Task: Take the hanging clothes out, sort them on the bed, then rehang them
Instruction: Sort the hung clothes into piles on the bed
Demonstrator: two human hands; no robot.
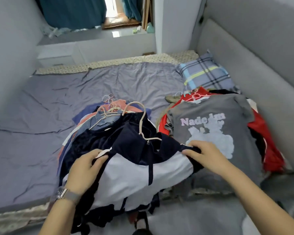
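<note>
Navy-and-white top (139,175) on its hanger (141,122): left hand (85,170) and right hand (205,153) apparently pinch its shoulders, arms outstretched.

Both hands, left (85,168) and right (204,154), pinch navy-white jacket (143,175) shoulders atop left clothes pile (98,119) on bed (58,99)

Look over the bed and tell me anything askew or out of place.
The purple sheet is wrinkled and has pulled back along the far edge, baring the patterned mattress. The plaid pillow lies crooked, partly under the right clothes pile. Nothing looks damaged.
</note>
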